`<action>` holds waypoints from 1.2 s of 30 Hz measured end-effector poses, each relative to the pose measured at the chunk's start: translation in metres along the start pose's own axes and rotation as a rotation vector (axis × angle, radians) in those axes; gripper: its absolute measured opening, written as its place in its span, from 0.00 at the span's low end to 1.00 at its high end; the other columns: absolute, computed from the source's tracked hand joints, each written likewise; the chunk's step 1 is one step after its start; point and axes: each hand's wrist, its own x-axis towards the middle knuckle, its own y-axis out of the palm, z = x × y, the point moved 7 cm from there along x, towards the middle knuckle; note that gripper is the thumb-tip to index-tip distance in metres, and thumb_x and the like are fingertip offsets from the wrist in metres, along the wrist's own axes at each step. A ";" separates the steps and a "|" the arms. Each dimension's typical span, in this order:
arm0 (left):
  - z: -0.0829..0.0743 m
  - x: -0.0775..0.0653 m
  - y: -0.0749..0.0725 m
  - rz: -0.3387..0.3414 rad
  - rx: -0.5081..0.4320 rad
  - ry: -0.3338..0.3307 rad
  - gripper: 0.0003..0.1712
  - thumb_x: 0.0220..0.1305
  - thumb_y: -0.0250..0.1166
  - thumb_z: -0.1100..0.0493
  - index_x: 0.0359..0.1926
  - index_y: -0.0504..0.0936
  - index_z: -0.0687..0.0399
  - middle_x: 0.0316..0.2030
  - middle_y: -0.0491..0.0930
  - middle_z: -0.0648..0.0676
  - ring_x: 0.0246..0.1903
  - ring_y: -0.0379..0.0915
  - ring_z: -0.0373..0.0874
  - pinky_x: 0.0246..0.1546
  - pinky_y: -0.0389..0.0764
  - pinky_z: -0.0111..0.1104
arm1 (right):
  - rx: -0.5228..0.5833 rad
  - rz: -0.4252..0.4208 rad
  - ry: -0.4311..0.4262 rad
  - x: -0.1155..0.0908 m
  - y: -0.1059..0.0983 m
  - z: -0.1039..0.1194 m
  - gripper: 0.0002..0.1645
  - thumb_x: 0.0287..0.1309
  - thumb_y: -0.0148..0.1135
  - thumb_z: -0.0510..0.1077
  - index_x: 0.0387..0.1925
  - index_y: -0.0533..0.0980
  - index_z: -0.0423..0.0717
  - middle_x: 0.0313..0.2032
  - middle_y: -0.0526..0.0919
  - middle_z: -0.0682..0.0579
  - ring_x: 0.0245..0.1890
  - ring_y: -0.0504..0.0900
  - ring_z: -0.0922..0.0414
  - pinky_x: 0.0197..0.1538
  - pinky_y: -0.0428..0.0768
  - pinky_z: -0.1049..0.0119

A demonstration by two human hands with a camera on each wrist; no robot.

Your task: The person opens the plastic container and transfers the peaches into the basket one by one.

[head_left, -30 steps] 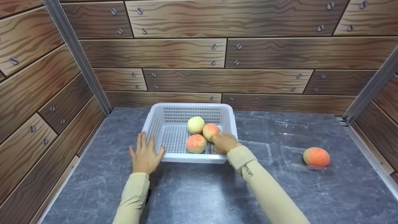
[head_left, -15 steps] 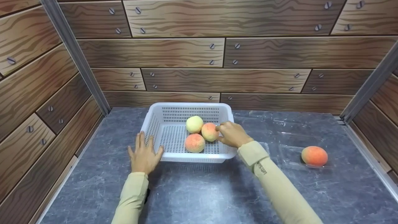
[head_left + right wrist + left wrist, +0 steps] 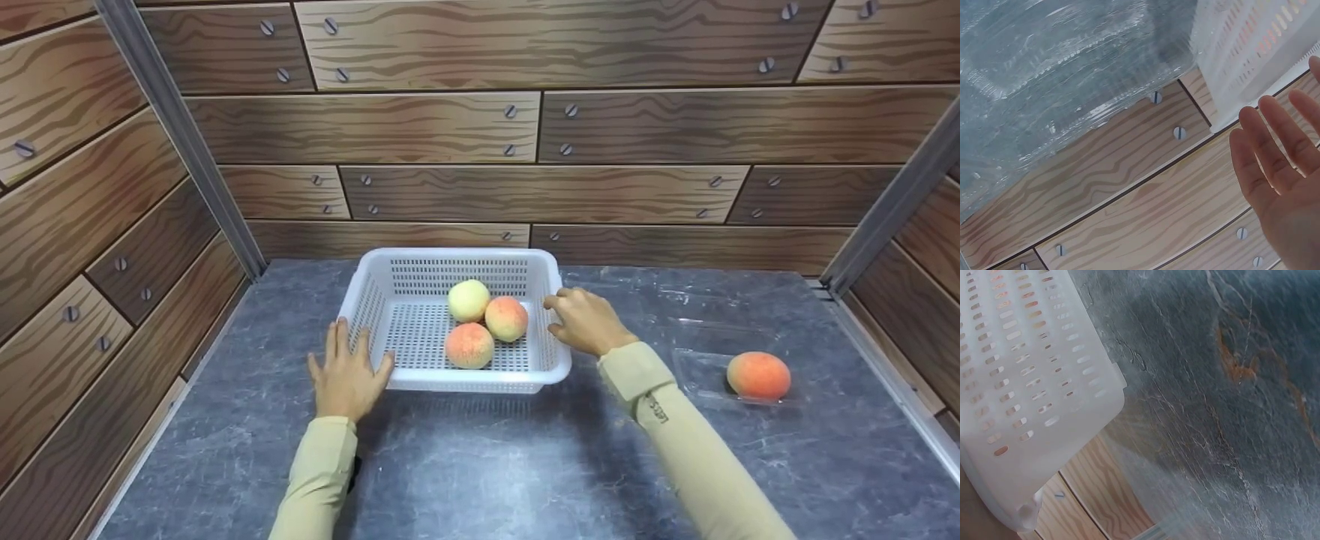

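A white plastic basket (image 3: 469, 379) with slotted walls stands on the dark table. Inside, towards its right half, three peaches sit close together: a pale yellow peach (image 3: 469, 301), an orange-red peach (image 3: 506, 319) and a pinkish peach (image 3: 469, 346). My left hand (image 3: 348, 384) rests at the basket's front left corner with fingers spread. Over the right rim is my right hand (image 3: 589, 322), holding nothing; its fingers look loosely bent, and the right wrist view shows them apart beside the basket wall (image 3: 1241, 62). Only the basket (image 3: 1033, 371) shows in the left wrist view, not the hand.
Another orange-red peach (image 3: 759, 376) lies on the right side of the table, in what looks like a clear plastic tray (image 3: 705, 382). Wood-patterned panels (image 3: 450, 127) wall the back and both sides, with metal posts (image 3: 180, 135) in the corners.
The right hand has let go of the orange-red peach in the basket and moved right, out to the right rim. The left hand stays at the front left corner.
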 end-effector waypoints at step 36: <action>-0.001 0.000 -0.001 -0.010 -0.009 0.000 0.38 0.69 0.55 0.41 0.69 0.71 0.64 0.74 0.55 0.71 0.75 0.46 0.66 0.64 0.49 0.74 | 0.026 -0.019 0.042 -0.029 -0.014 -0.040 0.16 0.48 0.72 0.35 0.42 0.82 0.36 0.41 0.85 0.38 0.41 0.84 0.36 0.41 0.83 0.39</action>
